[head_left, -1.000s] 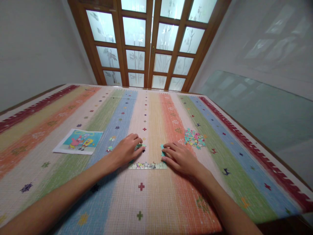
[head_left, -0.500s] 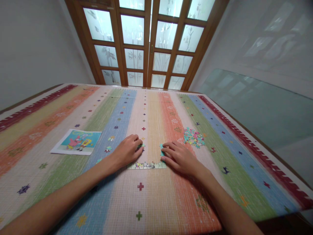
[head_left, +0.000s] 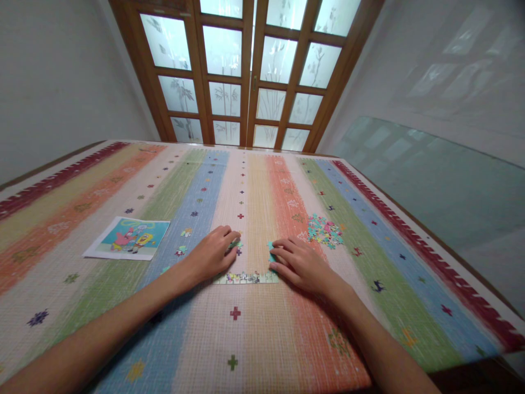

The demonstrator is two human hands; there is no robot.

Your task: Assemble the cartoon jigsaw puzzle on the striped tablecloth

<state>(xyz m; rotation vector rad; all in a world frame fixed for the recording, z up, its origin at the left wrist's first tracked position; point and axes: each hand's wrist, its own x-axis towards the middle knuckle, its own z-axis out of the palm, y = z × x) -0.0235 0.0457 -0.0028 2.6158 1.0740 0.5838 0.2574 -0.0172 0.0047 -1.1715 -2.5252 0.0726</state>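
On the striped tablecloth [head_left: 262,328], a joined strip of jigsaw pieces [head_left: 250,278] lies crosswise between my hands. Curled fingers of my left hand [head_left: 214,250] are above its left end, with a small green-teal puzzle piece [head_left: 239,245] at the fingertips, mostly covered. My right hand [head_left: 301,264] lies palm down at the other end, fingers slightly spread. Its fingertips rest on teal puzzle pieces [head_left: 271,253] that form an upright edge on the right side of the strip. The fingers partly hide those pieces.
A heap of loose puzzle pieces [head_left: 325,231] lies beyond my right hand. To the left is a printed cartoon picture [head_left: 130,238]. A few single pieces [head_left: 180,251] lie beside my left forearm. Wooden glazed doors [head_left: 248,82] stand behind the table.
My left thumb and fingers have shifted very slightly around the small piece. The right hand and the strip stay where they were.
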